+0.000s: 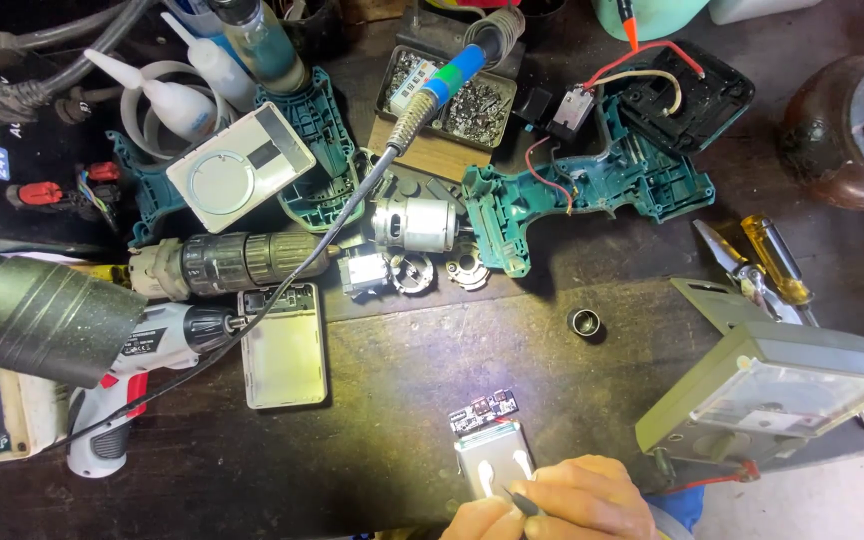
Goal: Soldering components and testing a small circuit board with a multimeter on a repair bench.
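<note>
at the bottom edge of the view one hand, which side cannot be told, is curled around a thin dark probe-like tool, its tip resting on a flat silver battery cell with two white tabs just in front of the fingers. touching the far end of that cell lies a small dark circuit board with red and white parts, brightly lit; whether it is joined to the cell cannot be told. the second hand is not clearly visible.

the work looks partway through: up and away from the hand a teal plastic drill shell lies split open, with a silver cylindrical motor and loose gear pieces out beside it, nothing reassembled. to the hand's left lies an open pale rectangular case; to its right stands a grey-green analogue meter.
</note>
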